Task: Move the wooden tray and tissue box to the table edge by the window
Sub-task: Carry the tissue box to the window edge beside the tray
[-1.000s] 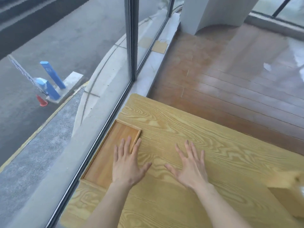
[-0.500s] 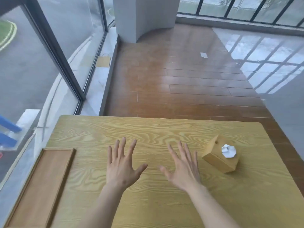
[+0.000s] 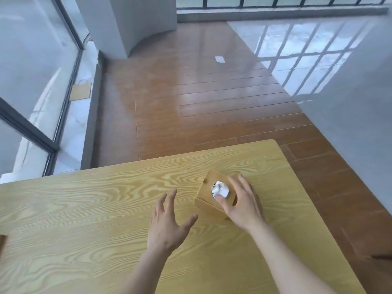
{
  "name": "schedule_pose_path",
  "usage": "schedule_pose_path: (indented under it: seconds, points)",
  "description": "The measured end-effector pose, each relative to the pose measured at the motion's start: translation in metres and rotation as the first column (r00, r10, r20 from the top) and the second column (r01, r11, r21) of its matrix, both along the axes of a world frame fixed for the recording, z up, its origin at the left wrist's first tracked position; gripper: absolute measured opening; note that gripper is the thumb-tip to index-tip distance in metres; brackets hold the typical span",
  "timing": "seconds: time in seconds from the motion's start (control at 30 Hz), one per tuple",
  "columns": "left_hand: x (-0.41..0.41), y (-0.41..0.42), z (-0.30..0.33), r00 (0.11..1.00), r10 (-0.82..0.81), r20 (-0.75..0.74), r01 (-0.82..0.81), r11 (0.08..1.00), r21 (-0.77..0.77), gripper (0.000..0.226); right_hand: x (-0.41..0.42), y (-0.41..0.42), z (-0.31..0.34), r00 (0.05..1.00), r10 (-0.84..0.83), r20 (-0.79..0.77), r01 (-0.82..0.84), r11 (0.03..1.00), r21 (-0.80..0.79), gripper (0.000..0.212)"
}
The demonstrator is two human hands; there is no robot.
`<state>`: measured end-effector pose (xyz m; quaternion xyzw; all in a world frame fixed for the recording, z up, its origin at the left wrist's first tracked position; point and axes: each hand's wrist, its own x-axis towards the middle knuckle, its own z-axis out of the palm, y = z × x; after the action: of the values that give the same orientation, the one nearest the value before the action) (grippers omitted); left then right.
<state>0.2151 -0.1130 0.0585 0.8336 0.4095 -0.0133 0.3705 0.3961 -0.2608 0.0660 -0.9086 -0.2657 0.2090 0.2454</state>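
A small wooden tissue box (image 3: 206,190) with a white tissue (image 3: 220,189) poking from its top stands on the light wooden table (image 3: 84,209), toward the far right. My right hand (image 3: 241,201) lies over the box's top and right side, fingers spread around it. Just left of the box, my left hand (image 3: 167,221) hovers with fingers apart, not touching it. Only a corner of the wooden tray (image 3: 2,242) shows at the left frame edge.
The window (image 3: 31,71) with its dark frame runs along the left, beyond the table's left side. Wooden floor lies past the far table edge, with a white pillar (image 3: 135,22) and a small white scrap (image 3: 220,59) on the floor.
The view has swung right, away from the tray by the window. Both hands moved from the tray area to the tissue box, and my right hand has come down onto it.
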Motion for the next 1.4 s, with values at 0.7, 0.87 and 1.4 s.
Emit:
schedule_pose_path:
  seconds: [0.7,0.87,1.4]
  points:
    - [0.07,-0.038,-0.028,0.901,0.433,0.004,-0.351,0.736,-0.579,0.09,0.034,-0.017,-0.06,0.849,-0.207,-0.487,0.283,0.955,0.089,0.06]
    - [0.072,-0.033,-0.024,0.891,0.455,-0.002,-0.365,0.711,-0.601,0.078,0.032,-0.015,-0.067,0.841,-0.217,-0.496,0.298,0.951,0.089,0.048]
    - [0.025,0.016,0.01,0.847,0.524,0.095,-0.358,0.693,-0.626,0.071,-0.013,0.038,-0.019,0.873,-0.194,-0.448,0.287,0.946,0.15,0.044]
